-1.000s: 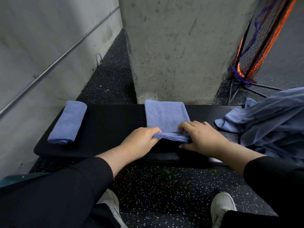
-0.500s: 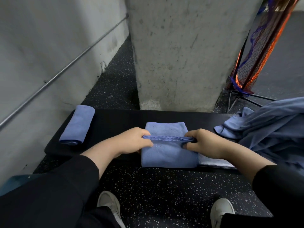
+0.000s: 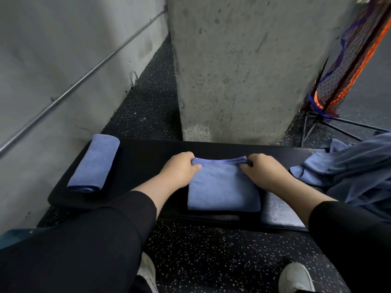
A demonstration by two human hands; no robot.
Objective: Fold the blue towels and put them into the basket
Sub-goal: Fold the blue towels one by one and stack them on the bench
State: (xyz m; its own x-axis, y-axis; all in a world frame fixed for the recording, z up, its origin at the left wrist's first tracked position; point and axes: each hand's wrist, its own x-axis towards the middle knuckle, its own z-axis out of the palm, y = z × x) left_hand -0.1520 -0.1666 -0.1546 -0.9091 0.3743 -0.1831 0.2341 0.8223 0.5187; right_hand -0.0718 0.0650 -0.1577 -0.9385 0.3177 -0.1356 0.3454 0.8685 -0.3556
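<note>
Both hands pinch towel [image 3: 223,187] far corners: left hand [image 3: 179,170]; right hand [image 3: 264,171].

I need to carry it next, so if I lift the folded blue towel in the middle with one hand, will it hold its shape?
Probably not: the folded towel looks soft, so its layers may sag open. It seems light, and unlikely to slip.

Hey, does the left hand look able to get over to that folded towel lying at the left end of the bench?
Probably yes. The left hand pinches a corner of the middle towel, so it would need to let go first. Only bare bench lies between it and the folded towel.
</note>
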